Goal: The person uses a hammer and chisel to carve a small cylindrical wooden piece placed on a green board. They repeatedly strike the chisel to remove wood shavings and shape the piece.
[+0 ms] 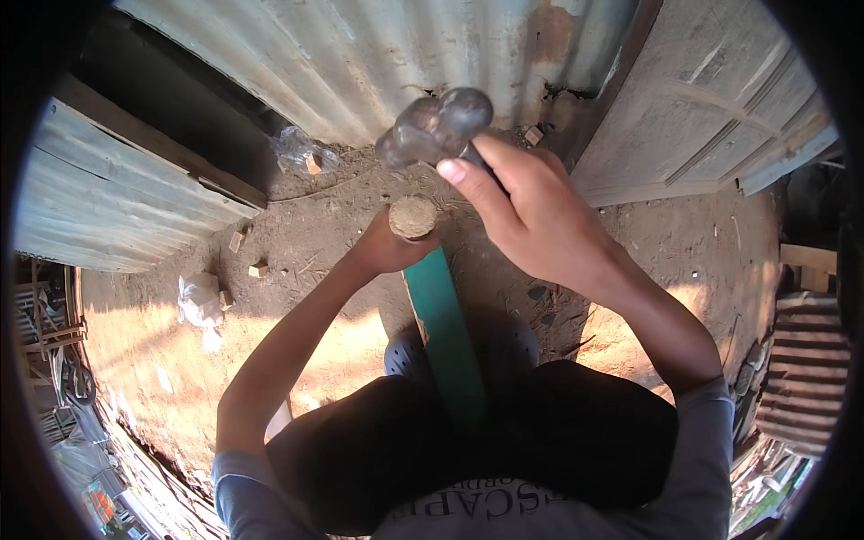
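A: Status of grips?
B: Right hand [531, 216] clenched on hammer [436, 126], raised. Left hand [382, 247] grasps round wooden peg [412, 217] atop green board [445, 337].
A: Progress?
B: Peg stands proud; driving apparently unfinished.

One hammer [435, 126] — one green plank [444, 333]

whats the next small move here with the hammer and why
Probably a short, controlled tap straight down. The right hand holds the hammer raised just above the round wooden peg, which the left hand steadies at the top of the green board. The left fingers sit right beside the peg's top, so a light, well-aimed blow seems safer than a full swing.
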Motion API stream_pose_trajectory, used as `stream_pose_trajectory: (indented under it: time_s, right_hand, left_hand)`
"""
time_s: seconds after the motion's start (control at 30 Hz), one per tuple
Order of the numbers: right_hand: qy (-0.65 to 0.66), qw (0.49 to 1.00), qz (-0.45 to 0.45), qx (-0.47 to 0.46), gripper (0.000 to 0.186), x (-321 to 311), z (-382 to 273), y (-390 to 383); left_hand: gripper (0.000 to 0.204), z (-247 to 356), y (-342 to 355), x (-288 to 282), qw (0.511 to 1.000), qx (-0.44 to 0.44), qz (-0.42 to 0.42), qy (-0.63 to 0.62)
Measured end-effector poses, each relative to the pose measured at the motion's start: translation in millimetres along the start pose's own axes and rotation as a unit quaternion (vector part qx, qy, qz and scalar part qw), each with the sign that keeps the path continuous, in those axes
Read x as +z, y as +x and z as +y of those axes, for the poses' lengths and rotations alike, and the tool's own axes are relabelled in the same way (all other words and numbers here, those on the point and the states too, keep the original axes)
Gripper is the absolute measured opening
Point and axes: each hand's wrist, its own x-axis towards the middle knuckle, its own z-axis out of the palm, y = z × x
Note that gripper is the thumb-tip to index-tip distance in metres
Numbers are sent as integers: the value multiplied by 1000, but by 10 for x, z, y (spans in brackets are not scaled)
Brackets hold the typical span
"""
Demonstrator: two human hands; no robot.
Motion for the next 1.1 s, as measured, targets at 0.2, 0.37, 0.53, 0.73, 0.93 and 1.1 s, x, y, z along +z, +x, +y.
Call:
stream_pose_trajectory:
  time_s: [0.2,0.37,0.53,0.73,0.93,1.1]
  right_hand:
    - [-125,992,-23,-5,31,251,417,-75]
    - [-52,998,17,-7,32,-61,105,-79]
    - [3,993,114,-18,34,39,322,-183]
    - [-70,996,-9,46,34,-65,225,-161]
    - [-7,999,37,22,31,61,291,-196]
    - [-78,997,15,-8,31,23,413,-84]
  left_hand:
    - [21,-31,126,57,997,65,-25,41]
    - [20,193,36,100,997,53,-16,51]
    - [31,113,187,139,994,44,-44,86]
    - [26,200,76,132,998,28,-30,48]
    - [30,30,133,119,999,29,-40,16]
    - [35,112,135,103,999,26,-20,42]
